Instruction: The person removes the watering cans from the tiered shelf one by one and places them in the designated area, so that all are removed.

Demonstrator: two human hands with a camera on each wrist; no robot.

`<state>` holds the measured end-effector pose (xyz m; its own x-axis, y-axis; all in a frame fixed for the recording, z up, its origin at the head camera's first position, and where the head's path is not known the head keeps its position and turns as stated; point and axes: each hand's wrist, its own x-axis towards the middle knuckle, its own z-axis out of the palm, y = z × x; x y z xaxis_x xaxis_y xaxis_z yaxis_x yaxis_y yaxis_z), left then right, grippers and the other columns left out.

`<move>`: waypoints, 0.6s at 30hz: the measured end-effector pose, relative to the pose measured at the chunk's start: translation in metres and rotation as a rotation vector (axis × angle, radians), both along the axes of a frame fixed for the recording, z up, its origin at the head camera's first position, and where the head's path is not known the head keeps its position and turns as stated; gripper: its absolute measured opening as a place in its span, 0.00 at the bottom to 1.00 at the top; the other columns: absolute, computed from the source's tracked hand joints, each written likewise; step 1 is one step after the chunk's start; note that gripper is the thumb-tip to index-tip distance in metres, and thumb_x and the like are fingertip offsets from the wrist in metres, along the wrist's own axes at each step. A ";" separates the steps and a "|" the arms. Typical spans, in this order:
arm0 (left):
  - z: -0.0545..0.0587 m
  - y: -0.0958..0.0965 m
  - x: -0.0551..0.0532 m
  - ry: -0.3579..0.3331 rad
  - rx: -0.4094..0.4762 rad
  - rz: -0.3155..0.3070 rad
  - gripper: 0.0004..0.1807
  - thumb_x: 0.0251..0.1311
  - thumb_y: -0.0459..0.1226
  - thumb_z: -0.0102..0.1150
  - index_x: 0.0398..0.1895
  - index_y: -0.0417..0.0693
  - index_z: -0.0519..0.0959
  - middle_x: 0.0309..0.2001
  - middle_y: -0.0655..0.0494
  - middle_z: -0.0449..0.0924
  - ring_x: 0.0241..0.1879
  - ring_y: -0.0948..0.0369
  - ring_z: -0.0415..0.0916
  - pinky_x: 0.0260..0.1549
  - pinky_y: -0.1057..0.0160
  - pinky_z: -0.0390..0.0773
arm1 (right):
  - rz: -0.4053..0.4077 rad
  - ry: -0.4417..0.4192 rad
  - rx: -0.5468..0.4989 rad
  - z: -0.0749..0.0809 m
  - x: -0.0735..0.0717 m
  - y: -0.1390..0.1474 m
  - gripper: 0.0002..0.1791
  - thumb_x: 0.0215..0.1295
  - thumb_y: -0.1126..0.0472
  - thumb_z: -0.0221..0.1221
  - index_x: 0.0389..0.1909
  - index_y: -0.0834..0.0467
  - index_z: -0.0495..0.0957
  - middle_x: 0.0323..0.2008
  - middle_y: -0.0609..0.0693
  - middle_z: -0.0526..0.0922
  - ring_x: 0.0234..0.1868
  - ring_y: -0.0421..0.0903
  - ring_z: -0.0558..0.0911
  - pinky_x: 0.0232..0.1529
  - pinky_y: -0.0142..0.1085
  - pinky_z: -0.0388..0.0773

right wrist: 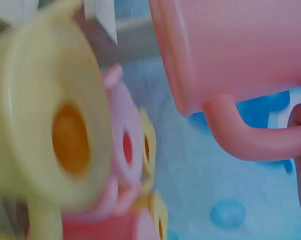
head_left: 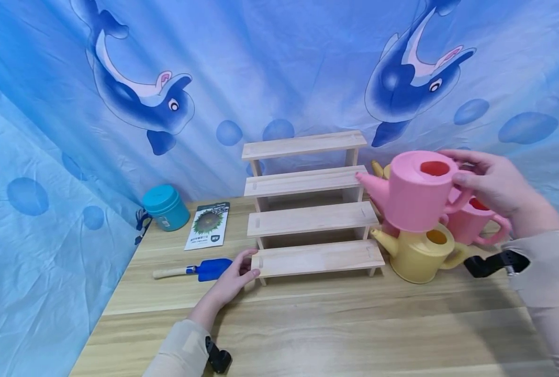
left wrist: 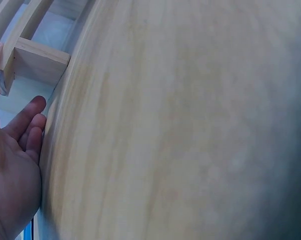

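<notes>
My right hand (head_left: 489, 180) grips the handle of a pink watering can (head_left: 413, 191), held in the air just above a yellow watering can (head_left: 418, 254) on the table. In the right wrist view the pink can (right wrist: 230, 55) fills the top and the yellow can (right wrist: 45, 130) is blurred at the left. More pink and yellow cans (head_left: 472, 220) stand behind. My left hand (head_left: 234, 277) rests on the left end of the lowest step of a wooden stepped shelf (head_left: 308, 209), thumb on the board. The left wrist view shows my fingers (left wrist: 25, 130) beside that shelf's foot (left wrist: 38, 62).
A blue trowel with a wooden handle (head_left: 194, 270) lies left of the shelf. A seed packet (head_left: 208, 225) and a teal tin (head_left: 165, 208) sit behind it. The wooden table (head_left: 317, 330) is bounded by a blue dolphin-print cloth (head_left: 166, 78) at the back and left.
</notes>
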<state>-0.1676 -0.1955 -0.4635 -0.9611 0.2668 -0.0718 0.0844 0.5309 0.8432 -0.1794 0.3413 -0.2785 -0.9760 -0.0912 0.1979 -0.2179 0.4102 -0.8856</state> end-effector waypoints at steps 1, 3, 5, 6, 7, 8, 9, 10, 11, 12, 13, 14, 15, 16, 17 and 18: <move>0.000 0.000 0.000 -0.001 -0.002 0.002 0.31 0.61 0.51 0.56 0.67 0.60 0.60 0.53 0.50 0.72 0.49 0.57 0.69 0.51 0.55 0.67 | -0.013 0.001 -0.016 -0.002 0.001 0.008 0.27 0.66 0.63 0.55 0.66 0.49 0.65 0.45 0.34 0.77 0.38 0.35 0.80 0.34 0.26 0.78; 0.000 0.000 0.001 -0.010 -0.003 0.004 0.32 0.61 0.52 0.56 0.67 0.61 0.60 0.53 0.50 0.72 0.50 0.57 0.69 0.52 0.54 0.67 | -0.024 0.039 -0.062 -0.007 0.003 0.024 0.27 0.66 0.66 0.54 0.66 0.50 0.65 0.47 0.36 0.76 0.40 0.33 0.78 0.33 0.25 0.78; -0.001 0.000 0.001 -0.009 -0.005 0.005 0.32 0.61 0.52 0.56 0.67 0.61 0.60 0.53 0.50 0.72 0.50 0.57 0.69 0.52 0.55 0.67 | -0.023 0.087 -0.124 -0.012 0.006 0.038 0.27 0.66 0.70 0.53 0.65 0.52 0.67 0.47 0.39 0.75 0.40 0.34 0.77 0.33 0.24 0.77; -0.001 0.000 0.001 -0.010 -0.006 0.005 0.32 0.61 0.52 0.56 0.67 0.61 0.60 0.53 0.50 0.72 0.50 0.57 0.69 0.52 0.55 0.67 | -0.014 0.108 -0.172 -0.014 0.008 0.044 0.26 0.66 0.71 0.52 0.65 0.53 0.67 0.47 0.40 0.75 0.40 0.34 0.77 0.33 0.23 0.77; 0.000 0.000 0.001 -0.007 -0.005 0.003 0.32 0.61 0.52 0.56 0.67 0.60 0.60 0.53 0.49 0.72 0.50 0.56 0.69 0.52 0.54 0.67 | -0.009 0.126 -0.207 -0.017 0.009 0.051 0.26 0.65 0.72 0.52 0.64 0.54 0.68 0.47 0.41 0.76 0.40 0.35 0.76 0.34 0.22 0.76; 0.000 0.000 0.000 -0.006 -0.005 0.002 0.32 0.61 0.52 0.56 0.67 0.60 0.60 0.53 0.49 0.72 0.50 0.56 0.70 0.52 0.54 0.67 | 0.000 0.142 -0.232 -0.019 0.011 0.056 0.27 0.65 0.73 0.51 0.64 0.54 0.68 0.47 0.41 0.76 0.41 0.35 0.76 0.35 0.21 0.76; 0.000 0.000 0.000 -0.005 -0.004 0.001 0.32 0.61 0.51 0.56 0.67 0.60 0.60 0.53 0.49 0.72 0.50 0.56 0.70 0.52 0.55 0.67 | 0.021 0.159 -0.269 -0.020 0.012 0.062 0.27 0.65 0.74 0.50 0.64 0.56 0.68 0.48 0.42 0.76 0.42 0.35 0.75 0.36 0.20 0.75; 0.000 0.000 0.000 -0.005 -0.005 0.001 0.32 0.62 0.51 0.56 0.67 0.60 0.59 0.53 0.49 0.72 0.50 0.56 0.70 0.52 0.55 0.67 | 0.045 0.172 -0.304 -0.022 0.013 0.067 0.26 0.65 0.75 0.50 0.64 0.57 0.67 0.48 0.43 0.77 0.42 0.36 0.76 0.37 0.20 0.75; 0.000 0.001 0.000 -0.001 -0.007 -0.002 0.32 0.62 0.51 0.56 0.67 0.59 0.59 0.53 0.49 0.72 0.50 0.56 0.70 0.51 0.54 0.68 | 0.073 0.176 -0.348 -0.023 0.014 0.072 0.26 0.65 0.76 0.49 0.64 0.58 0.67 0.48 0.43 0.77 0.43 0.36 0.76 0.38 0.20 0.75; 0.000 0.001 0.000 -0.004 -0.007 -0.003 0.32 0.62 0.51 0.56 0.67 0.59 0.59 0.53 0.49 0.72 0.50 0.56 0.70 0.51 0.55 0.68 | 0.101 0.186 -0.380 -0.025 0.015 0.077 0.27 0.65 0.77 0.48 0.64 0.59 0.67 0.49 0.44 0.78 0.43 0.36 0.77 0.39 0.20 0.74; 0.000 0.001 0.000 -0.005 -0.007 -0.004 0.32 0.62 0.51 0.56 0.67 0.60 0.59 0.53 0.49 0.72 0.50 0.56 0.70 0.51 0.54 0.67 | 0.121 0.194 -0.398 -0.026 0.016 0.082 0.27 0.65 0.78 0.47 0.64 0.60 0.67 0.49 0.45 0.78 0.44 0.36 0.77 0.39 0.20 0.75; 0.000 0.001 0.000 -0.009 -0.008 -0.001 0.31 0.62 0.52 0.56 0.67 0.61 0.60 0.53 0.49 0.72 0.50 0.56 0.70 0.52 0.55 0.67 | 0.143 0.208 -0.416 -0.028 0.016 0.087 0.27 0.65 0.79 0.46 0.64 0.62 0.66 0.50 0.46 0.78 0.44 0.36 0.78 0.39 0.21 0.75; 0.000 0.001 0.000 -0.011 -0.009 -0.001 0.31 0.61 0.52 0.56 0.67 0.61 0.60 0.53 0.50 0.72 0.50 0.56 0.70 0.52 0.55 0.67 | 0.166 0.221 -0.432 -0.030 0.017 0.092 0.26 0.65 0.79 0.46 0.64 0.64 0.65 0.50 0.48 0.77 0.43 0.37 0.79 0.38 0.22 0.76; 0.000 0.001 0.000 -0.012 -0.009 0.000 0.31 0.61 0.52 0.56 0.67 0.62 0.60 0.53 0.50 0.72 0.50 0.57 0.70 0.52 0.55 0.67 | 0.177 0.230 -0.444 -0.032 0.018 0.097 0.27 0.65 0.80 0.45 0.64 0.64 0.65 0.50 0.49 0.77 0.43 0.37 0.80 0.37 0.23 0.77; 0.000 0.001 0.000 -0.013 -0.010 0.001 0.31 0.61 0.52 0.56 0.66 0.62 0.60 0.53 0.50 0.72 0.50 0.57 0.70 0.52 0.54 0.67 | 0.180 0.240 -0.438 -0.034 0.019 0.102 0.27 0.64 0.80 0.45 0.65 0.65 0.64 0.51 0.50 0.77 0.43 0.37 0.80 0.36 0.25 0.78; 0.000 0.001 0.000 -0.019 -0.009 0.003 0.31 0.61 0.53 0.56 0.66 0.64 0.60 0.53 0.50 0.72 0.50 0.57 0.69 0.53 0.54 0.67 | 0.185 0.245 -0.428 -0.036 0.019 0.107 0.28 0.64 0.81 0.45 0.65 0.66 0.62 0.52 0.51 0.76 0.43 0.38 0.80 0.33 0.28 0.79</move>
<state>-0.1674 -0.1945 -0.4638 -0.9603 0.2633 -0.0926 0.0666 0.5384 0.8400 -0.1600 0.4485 -0.3146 -0.8714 -0.1191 0.4759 -0.4745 -0.0419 -0.8793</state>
